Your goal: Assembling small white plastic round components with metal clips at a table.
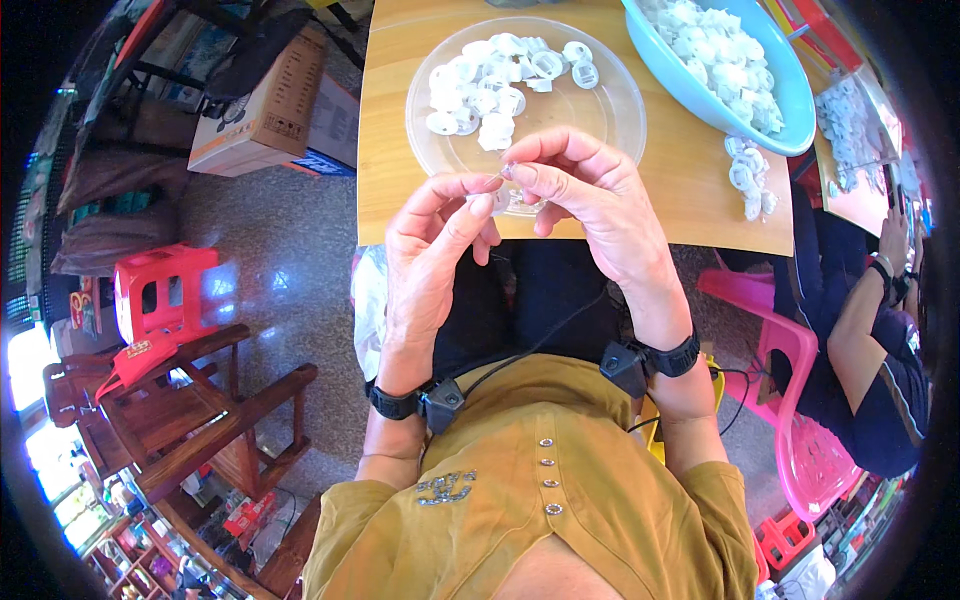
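Note:
In front of my chest, over the near edge of a wooden table, both hands meet with fingertips pinched. My left hand and my right hand grip a small clear plastic piece between thumbs and forefingers. Its exact shape is too small to make out, and the fingers partly cover it. Just beyond the hands lies a round clear plastic tray. Several small white round plastic parts are heaped toward its far left side.
A light-blue basin of white plastic parts stands at the far right; a small pile of similar parts lies beside it. Another person sits at right by a pink chair. Cardboard box, red stool and wooden chair occupy the left.

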Demonstrator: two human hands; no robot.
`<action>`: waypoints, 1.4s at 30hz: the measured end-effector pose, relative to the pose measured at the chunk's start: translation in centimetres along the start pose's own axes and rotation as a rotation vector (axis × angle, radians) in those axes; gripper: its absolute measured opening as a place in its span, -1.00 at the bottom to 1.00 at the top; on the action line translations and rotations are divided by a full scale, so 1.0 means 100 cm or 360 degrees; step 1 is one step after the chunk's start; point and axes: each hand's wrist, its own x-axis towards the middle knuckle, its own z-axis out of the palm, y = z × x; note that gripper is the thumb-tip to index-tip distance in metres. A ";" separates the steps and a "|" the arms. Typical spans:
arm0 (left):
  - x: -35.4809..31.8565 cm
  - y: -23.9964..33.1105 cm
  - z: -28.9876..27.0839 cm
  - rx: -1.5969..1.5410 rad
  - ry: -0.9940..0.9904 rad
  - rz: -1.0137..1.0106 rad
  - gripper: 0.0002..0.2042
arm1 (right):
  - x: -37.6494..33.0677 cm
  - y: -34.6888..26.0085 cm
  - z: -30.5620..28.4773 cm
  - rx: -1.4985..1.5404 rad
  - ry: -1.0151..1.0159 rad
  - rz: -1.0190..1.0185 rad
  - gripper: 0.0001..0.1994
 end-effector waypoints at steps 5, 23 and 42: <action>0.000 -0.001 -0.003 -0.0046 0.0057 -0.0005 -0.86 | -0.003 0.002 0.006 -0.0132 0.0005 -0.0063 -0.81; 0.004 -0.001 0.004 -0.0159 0.0068 0.0191 -0.66 | -0.013 0.024 0.023 -0.0227 0.0242 -0.0597 -0.87; 0.001 -0.004 -0.005 -0.0122 0.0014 0.0137 -0.66 | -0.013 0.023 0.032 -0.0310 0.0327 -0.0694 -0.90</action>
